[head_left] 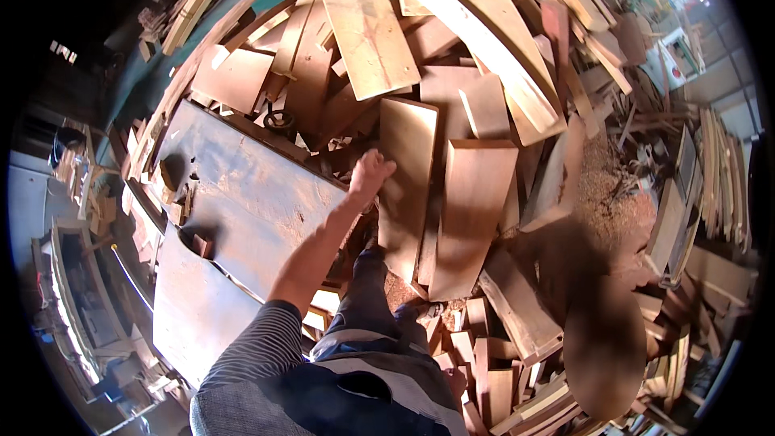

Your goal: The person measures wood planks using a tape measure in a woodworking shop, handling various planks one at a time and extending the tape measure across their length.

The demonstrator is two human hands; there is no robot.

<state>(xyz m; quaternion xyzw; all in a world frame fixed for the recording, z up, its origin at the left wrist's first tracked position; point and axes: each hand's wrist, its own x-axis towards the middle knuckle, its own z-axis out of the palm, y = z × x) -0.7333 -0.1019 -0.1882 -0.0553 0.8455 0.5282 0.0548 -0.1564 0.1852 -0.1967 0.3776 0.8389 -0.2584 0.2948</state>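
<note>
My left hand [371, 175] is closed, fingers curled, over the left edge of an upright-leaning pale board [408, 182]. What it holds, if anything, is hidden, and I cannot tell whether it touches the board. A second, reddish-brown board [475, 214] leans just to the right of that one. Low beside my body, a small bit of my right hand [458, 382] shows; its fingers are hidden. To the left of my forearm spreads a metal machine table [242, 186], dusted with sawdust and scattered with wood scraps.
A handwheel [279, 119] sits behind the machine table. Boards pile up ahead, including a wide plank [367, 24] and a long curved one [476, 32]. Sawdust [605, 178] heaps at right. Offcuts [488, 363] lie by my feet. A dark blurred oval [604, 347] blocks the lower right.
</note>
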